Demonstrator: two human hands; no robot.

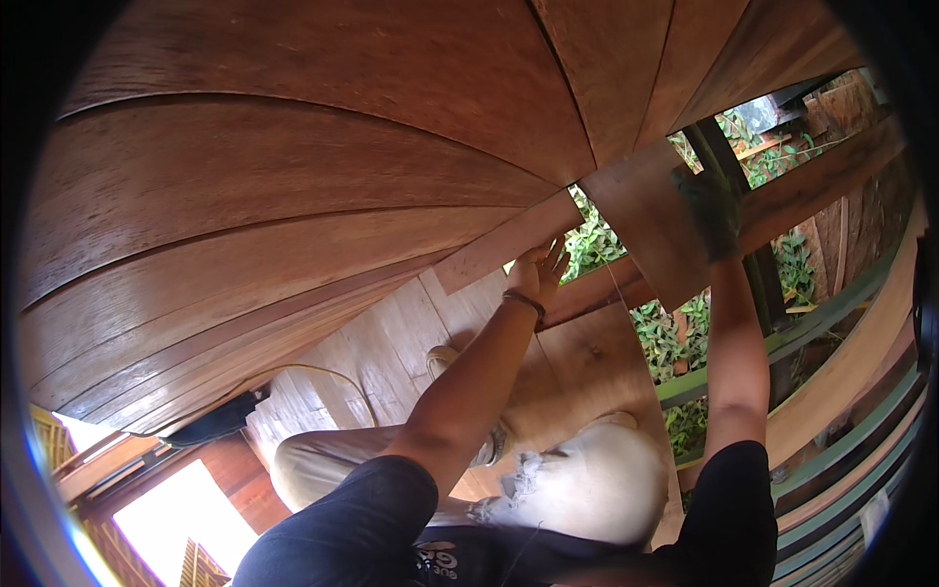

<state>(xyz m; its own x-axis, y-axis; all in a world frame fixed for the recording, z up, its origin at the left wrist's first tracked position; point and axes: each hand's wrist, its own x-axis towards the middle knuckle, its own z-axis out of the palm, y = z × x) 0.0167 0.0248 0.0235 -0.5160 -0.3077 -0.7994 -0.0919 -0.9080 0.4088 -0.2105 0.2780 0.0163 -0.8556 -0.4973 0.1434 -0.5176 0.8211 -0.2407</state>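
My right hand (pixel 712 213), in a dark glove, grips the right edge of a short brown wooden board (pixel 646 210). This board lies slanted across open floor beams, its upper end near the foot of the plank wall. My bare left hand (pixel 538 268), with a dark band at the wrist, has its fingers stretched out beside a narrow wooden strip (pixel 509 242) along the wall's base. Its fingertips are near the strip's end; whether they touch it I cannot tell. Between the strip and the board, a gap shows green leaves (pixel 592 240) below.
A curved-looking plank wall (pixel 293 176) rises on the left and ahead. Laid floorboards (pixel 391 328) lie under my knees. At right, a brown beam (pixel 822 186), a dark post-like joist (pixel 763 274) and green-edged slats (pixel 831 509) cross over plants. A thin cable (pixel 333 371) runs at left.
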